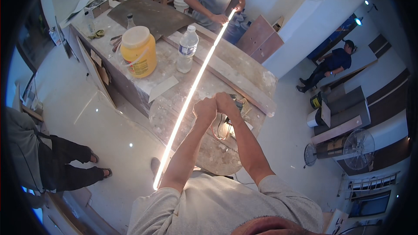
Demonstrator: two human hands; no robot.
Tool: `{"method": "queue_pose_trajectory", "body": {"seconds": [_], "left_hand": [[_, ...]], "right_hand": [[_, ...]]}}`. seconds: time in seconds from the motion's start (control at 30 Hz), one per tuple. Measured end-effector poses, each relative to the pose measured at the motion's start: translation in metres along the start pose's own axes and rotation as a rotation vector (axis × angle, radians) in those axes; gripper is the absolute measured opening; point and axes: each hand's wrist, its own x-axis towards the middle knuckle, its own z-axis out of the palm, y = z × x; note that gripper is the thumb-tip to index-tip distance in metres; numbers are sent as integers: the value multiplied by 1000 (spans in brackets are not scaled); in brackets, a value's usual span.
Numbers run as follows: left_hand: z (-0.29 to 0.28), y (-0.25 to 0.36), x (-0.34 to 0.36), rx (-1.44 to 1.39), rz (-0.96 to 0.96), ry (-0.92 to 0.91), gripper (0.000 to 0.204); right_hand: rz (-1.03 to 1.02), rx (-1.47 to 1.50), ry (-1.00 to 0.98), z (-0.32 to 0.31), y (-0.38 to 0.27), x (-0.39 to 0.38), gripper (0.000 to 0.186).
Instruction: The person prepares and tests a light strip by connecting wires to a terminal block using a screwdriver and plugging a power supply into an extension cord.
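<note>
Over the worktable (174,117), my left hand (204,109) and my right hand (224,103) meet, both with fingers closed. Whatever they pinch is hidden by the hands themselves. A glowing light strip (191,91) runs long and straight just left of my left hand, from the far side of the table down past my left arm. Its far end is in the hands of a co-worker (217,0). Beneath my right forearm, thin red and dark wires (220,134) loop beside a small bright light (226,128). A dark boxy item (237,103) shows partly beyond my right wrist.
Left of the strip stand a clear plastic bottle (187,50) and a yellow tub (138,52) with a cream lid. A long wooden board (235,80) lies along the table's right side. Other people stand at left (65,161) and right (337,63); fans (359,148) are far right.
</note>
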Motion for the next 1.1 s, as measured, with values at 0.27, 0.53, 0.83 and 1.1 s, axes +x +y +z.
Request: {"method": "queue_pose_trajectory", "body": {"seconds": [0.27,0.53,0.83,1.1], "left_hand": [[0,-1,0,13,-2,-18,15],[-6,1,-6,24,32,-5,18],[-6,2,-8,26,7,-5,19],[1,-2,-4,-19,-9,33,16]], "right_hand": [[35,13,-37,-2,-2,0,5],[-62,-2,64,4,3,-3,6],[-81,-9,73,7,4,-3,6],[-55,-18,51,10,3,0,5]]}}
